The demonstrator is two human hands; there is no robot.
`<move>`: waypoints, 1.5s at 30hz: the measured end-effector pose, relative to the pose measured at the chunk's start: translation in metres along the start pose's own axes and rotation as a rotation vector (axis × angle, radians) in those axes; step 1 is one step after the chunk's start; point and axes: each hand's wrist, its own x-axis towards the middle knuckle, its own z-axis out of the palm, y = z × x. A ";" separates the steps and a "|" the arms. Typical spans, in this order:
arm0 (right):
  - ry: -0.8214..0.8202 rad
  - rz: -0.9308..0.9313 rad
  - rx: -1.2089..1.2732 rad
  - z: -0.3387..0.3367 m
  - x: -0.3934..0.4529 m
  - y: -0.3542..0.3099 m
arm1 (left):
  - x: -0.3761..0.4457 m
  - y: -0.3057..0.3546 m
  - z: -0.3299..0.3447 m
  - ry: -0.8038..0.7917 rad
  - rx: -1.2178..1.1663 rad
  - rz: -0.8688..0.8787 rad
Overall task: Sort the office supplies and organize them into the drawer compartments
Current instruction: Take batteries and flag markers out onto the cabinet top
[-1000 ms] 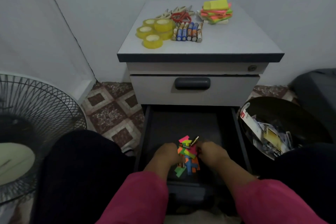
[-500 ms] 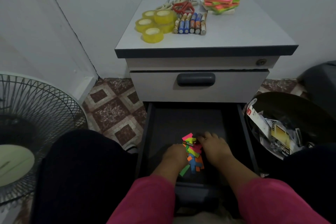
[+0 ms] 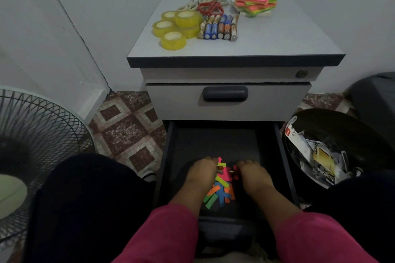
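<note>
The bottom drawer point(image 3: 171, 156) is pulled open. On its dark floor lies a pile of colourful paper strips point(image 3: 220, 193). My left hand point(image 3: 201, 174) and my right hand point(image 3: 254, 177) flank the pile, with their fingers curled down at its far end. A small metal-ended cylinder like a battery point(image 3: 219, 169) shows at the left fingertips. A gold tip point(image 3: 231, 171) shows at the right fingertips, and a pink strip covers the stretch between them. On the cabinet top point(image 3: 277, 40) are yellow tape rolls point(image 3: 174, 28), a row of batteries point(image 3: 218, 28), scissors point(image 3: 210, 6) and a stack of sticky notes point(image 3: 255, 0).
The upper drawer point(image 3: 225, 94) is closed. A black bin point(image 3: 333, 121) holding paper packaging stands at the right of the open drawer. A fan grille point(image 3: 38, 134) is at the left, over patterned floor tiles point(image 3: 128, 130). My dark-clothed knees sit on either side of the drawer.
Both hands have shifted toward the far end of the strip pile and drawn level. The right hand, spread flat over the pile half a second ago, now has curled fingers.
</note>
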 end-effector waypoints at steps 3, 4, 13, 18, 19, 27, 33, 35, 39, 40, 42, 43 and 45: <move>-0.005 0.004 0.006 0.000 -0.001 0.002 | -0.002 0.001 0.005 -0.030 0.017 0.021; -0.003 0.005 0.003 0.000 -0.001 0.002 | -0.002 0.001 0.006 -0.029 0.031 0.028; -0.009 0.029 0.041 -0.001 -0.002 0.001 | -0.002 0.003 0.007 -0.018 0.055 -0.059; -0.006 0.022 0.048 -0.003 -0.006 0.000 | -0.001 0.006 0.007 -0.008 0.017 -0.161; -0.007 0.024 0.047 -0.004 -0.007 -0.001 | -0.001 0.006 0.007 -0.004 0.009 -0.170; -0.021 0.071 0.134 -0.004 -0.008 -0.002 | 0.000 0.007 0.009 -0.006 0.025 -0.172; 0.021 0.103 0.348 -0.010 -0.006 -0.005 | 0.000 0.010 0.004 -0.005 -0.164 -0.263; 0.072 0.083 0.418 -0.017 -0.007 -0.008 | 0.000 0.010 -0.003 0.057 -0.288 -0.295; 0.264 0.028 0.554 -0.035 -0.010 -0.019 | -0.003 0.011 -0.032 0.204 -0.527 -0.293; 0.306 0.014 0.593 -0.042 -0.011 -0.023 | -0.004 0.012 -0.041 0.253 -0.593 -0.276; 0.388 -0.015 0.674 -0.060 -0.015 -0.032 | -0.009 0.013 -0.063 0.368 -0.725 -0.228; 0.441 -0.035 0.706 -0.070 -0.018 -0.036 | -0.012 0.015 -0.075 0.429 -0.780 -0.199; 0.536 -0.072 0.747 -0.091 -0.027 -0.042 | -0.022 0.019 -0.100 0.530 -0.872 -0.141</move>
